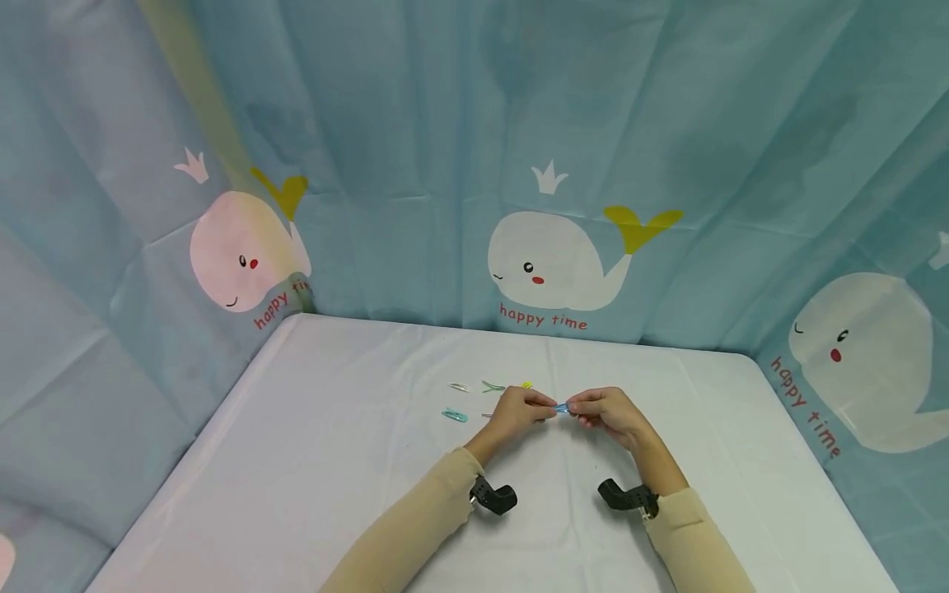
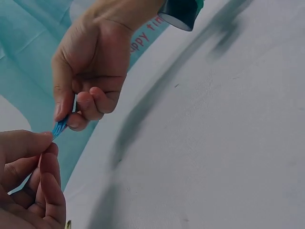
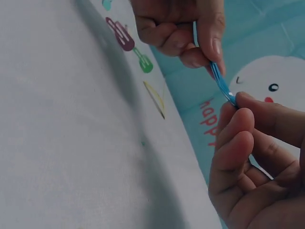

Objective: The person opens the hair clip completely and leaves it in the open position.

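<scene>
Between both hands, a little above the white table, is a blue snap hair clip (image 3: 221,85). My left hand (image 1: 516,414) pinches one end of it between thumb and fingertips. At the other end, my right hand (image 1: 610,409) pinches it the same way. The fingertips cover both ends, and only the middle shows. Past the left hand, in the right wrist view, a maroon hair clip (image 3: 123,36), a green hair clip (image 3: 146,63) and a yellow hair clip (image 3: 156,98) lie on the table.
A teal hair clip (image 1: 455,415) and a small pale clip (image 1: 459,386) lie left of the hands on the white tablecloth (image 1: 334,469). A blue curtain (image 1: 415,165) with printed whales surrounds the table. Black wrist mounts (image 1: 493,496) sit at both sleeves.
</scene>
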Motion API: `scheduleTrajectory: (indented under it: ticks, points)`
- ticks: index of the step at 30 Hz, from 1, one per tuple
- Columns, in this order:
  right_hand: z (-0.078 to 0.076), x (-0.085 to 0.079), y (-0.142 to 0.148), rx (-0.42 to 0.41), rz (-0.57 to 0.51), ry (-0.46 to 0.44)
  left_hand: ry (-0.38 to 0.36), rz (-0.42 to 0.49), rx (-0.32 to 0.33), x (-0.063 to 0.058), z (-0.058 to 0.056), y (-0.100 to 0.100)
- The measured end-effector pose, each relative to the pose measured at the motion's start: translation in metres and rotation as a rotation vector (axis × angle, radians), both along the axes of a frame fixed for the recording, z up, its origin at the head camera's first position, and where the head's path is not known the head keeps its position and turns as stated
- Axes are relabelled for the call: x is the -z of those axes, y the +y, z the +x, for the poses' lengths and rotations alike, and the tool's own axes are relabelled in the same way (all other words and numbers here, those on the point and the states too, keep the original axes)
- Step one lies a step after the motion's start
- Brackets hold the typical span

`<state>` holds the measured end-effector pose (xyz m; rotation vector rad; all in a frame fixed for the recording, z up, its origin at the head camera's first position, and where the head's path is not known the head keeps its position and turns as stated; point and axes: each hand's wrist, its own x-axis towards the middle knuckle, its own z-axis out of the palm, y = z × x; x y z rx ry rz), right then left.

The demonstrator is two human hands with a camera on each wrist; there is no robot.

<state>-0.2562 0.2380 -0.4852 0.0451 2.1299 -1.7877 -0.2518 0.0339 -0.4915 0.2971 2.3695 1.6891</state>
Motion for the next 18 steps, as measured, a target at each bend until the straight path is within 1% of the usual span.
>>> scheduleTrajectory:
  ticks: [5, 8, 12, 18]
  points:
    - [0.001, -0.006, -0.006, -0.026, -0.033, 0.036, -0.042, 0.059, -0.028, -0.001, 0.004, -0.006]
    - [0.000, -0.009, -0.010, -0.021, -0.048, 0.038, -0.067, 0.114, -0.037, -0.001, 0.005, -0.009]
    - [0.002, -0.010, -0.013, -0.006, -0.065, 0.021, -0.082, 0.158, -0.029, 0.000, 0.007, -0.011]
    - [0.005, -0.009, -0.016, -0.017, -0.102, 0.009, -0.078, 0.197, -0.030, 0.001, 0.011, -0.016]
